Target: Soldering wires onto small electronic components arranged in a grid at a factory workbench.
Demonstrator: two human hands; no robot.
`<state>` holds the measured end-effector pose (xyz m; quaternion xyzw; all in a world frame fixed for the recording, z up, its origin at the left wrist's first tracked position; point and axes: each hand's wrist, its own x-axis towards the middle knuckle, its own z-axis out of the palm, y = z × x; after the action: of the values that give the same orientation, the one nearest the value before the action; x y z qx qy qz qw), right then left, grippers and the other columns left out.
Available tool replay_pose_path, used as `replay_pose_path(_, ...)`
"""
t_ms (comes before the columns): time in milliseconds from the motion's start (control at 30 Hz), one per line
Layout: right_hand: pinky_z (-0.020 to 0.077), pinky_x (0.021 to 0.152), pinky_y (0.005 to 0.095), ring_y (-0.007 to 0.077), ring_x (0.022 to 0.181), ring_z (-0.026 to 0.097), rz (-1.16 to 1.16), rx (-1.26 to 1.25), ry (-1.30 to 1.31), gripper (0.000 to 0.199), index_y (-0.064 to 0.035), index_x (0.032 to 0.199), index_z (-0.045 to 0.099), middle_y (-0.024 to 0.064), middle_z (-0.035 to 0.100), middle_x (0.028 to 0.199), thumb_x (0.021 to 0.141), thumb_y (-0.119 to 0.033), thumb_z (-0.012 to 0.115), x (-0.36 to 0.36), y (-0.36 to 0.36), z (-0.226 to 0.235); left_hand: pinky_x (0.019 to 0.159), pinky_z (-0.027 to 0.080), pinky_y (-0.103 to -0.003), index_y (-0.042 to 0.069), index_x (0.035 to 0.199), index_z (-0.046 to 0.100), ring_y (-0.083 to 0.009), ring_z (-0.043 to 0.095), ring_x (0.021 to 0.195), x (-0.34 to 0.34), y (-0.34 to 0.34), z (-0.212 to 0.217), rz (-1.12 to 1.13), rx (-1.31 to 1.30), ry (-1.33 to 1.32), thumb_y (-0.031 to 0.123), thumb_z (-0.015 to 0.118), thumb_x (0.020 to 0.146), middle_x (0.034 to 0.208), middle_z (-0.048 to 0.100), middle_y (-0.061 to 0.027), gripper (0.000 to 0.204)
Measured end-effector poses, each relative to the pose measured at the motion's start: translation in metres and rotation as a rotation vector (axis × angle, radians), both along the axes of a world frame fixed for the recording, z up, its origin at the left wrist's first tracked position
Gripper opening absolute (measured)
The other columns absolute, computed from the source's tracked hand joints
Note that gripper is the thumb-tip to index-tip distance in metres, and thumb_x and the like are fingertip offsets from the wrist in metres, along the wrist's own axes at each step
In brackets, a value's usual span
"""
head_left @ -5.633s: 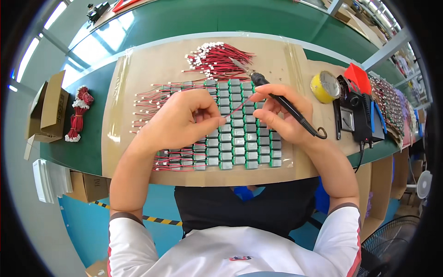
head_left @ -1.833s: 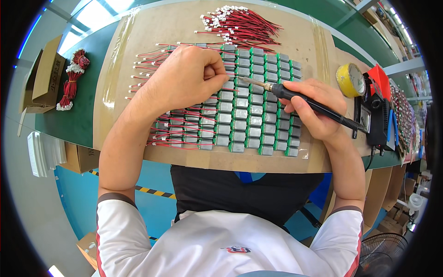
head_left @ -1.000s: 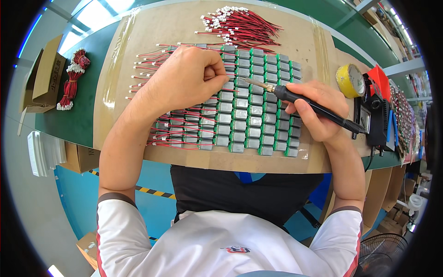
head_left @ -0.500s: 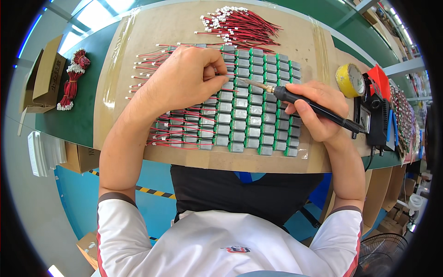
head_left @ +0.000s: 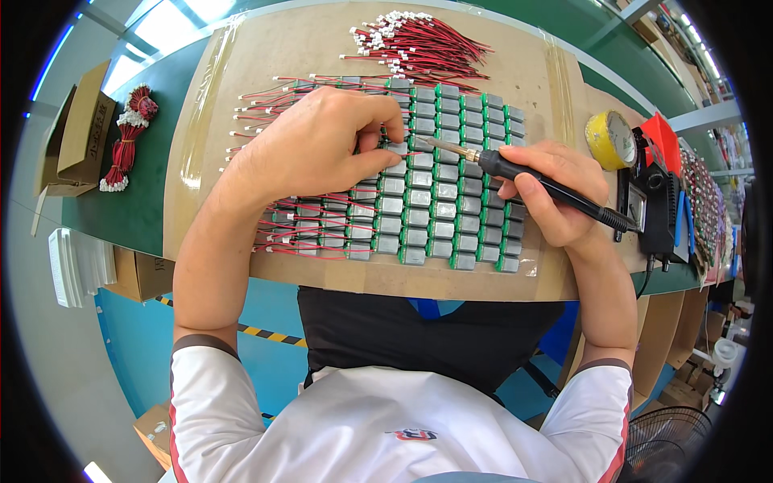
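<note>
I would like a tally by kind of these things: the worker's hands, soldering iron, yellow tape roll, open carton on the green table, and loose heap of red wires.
Hands (left hand, right hand): 2
Soldering iron: 1
Yellow tape roll: 1
Open carton: 1
Loose heap of red wires: 1
Total: 6

A soldering iron (head_left: 506,167), red wires (head_left: 441,50), rows of small parts (head_left: 419,197) and a green workbench (head_left: 121,221) show an electronics workshop.

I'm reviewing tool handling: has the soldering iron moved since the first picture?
Yes, the soldering iron moved toward the person: its tip, then overlapping the red wire pile, now overlaps the grey blocks.
</note>
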<state>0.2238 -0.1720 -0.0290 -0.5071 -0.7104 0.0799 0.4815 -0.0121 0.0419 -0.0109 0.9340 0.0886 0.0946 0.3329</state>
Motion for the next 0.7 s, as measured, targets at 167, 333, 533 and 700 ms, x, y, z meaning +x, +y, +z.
replay_pose_path(167,0.0553,0.061,0.0292,0.0199,0.066,0.072,-0.003,0.002,0.000,0.027,0.0085,0.112,0.077,0.0110,0.075,0.075,0.086,0.002,0.070,-0.0005,0.0005,-0.0002,0.059,0.046,-0.033,0.001,0.097,0.070,-0.0168,0.055,0.061,-0.0002,0.0008,0.0011,-0.034,0.049,0.006,0.009,0.082,0.085,0.069,0.057,-0.0046,0.019)
replay_pose_path(333,0.0549,0.061,0.0290,0.0197,0.066,0.072,-0.007,0.002,0.002,0.027,0.0085,0.112,0.077,0.0107,0.074,0.075,0.086,0.002,0.070,-0.0012,0.0000,0.0004,0.065,0.050,-0.035,0.001,0.095,0.071,-0.0221,0.062,0.069,-0.0003,0.0013,-0.0042,-0.060,0.100,-0.080,0.008,0.081,0.086,0.077,0.064,-0.0086,0.015)
replay_pose_path(533,0.0547,0.060,0.0291,0.0195,0.066,0.072,-0.017,0.009,0.001,0.027,0.0082,0.111,0.077,0.0104,0.074,0.074,0.086,0.002,0.070,-0.0012,-0.0005,0.0005,0.067,0.052,-0.035,0.000,0.094,0.073,-0.0226,0.064,0.072,0.0000,-0.0005,-0.0014,-0.049,0.100,-0.060,0.007,0.079,0.087,0.081,0.065,-0.0098,0.011)
replay_pose_path(700,0.0546,0.060,0.0291,0.0197,0.065,0.072,-0.020,0.012,-0.013,0.027,0.0080,0.111,0.077,0.0104,0.074,0.074,0.086,0.002,0.070,-0.0014,-0.0004,0.0016,0.070,0.054,-0.037,0.000,0.093,0.070,-0.0256,0.065,0.075,0.0004,-0.0060,-0.0048,-0.010,0.149,-0.077,0.007,0.077,0.089,0.084,0.064,-0.0107,0.010)
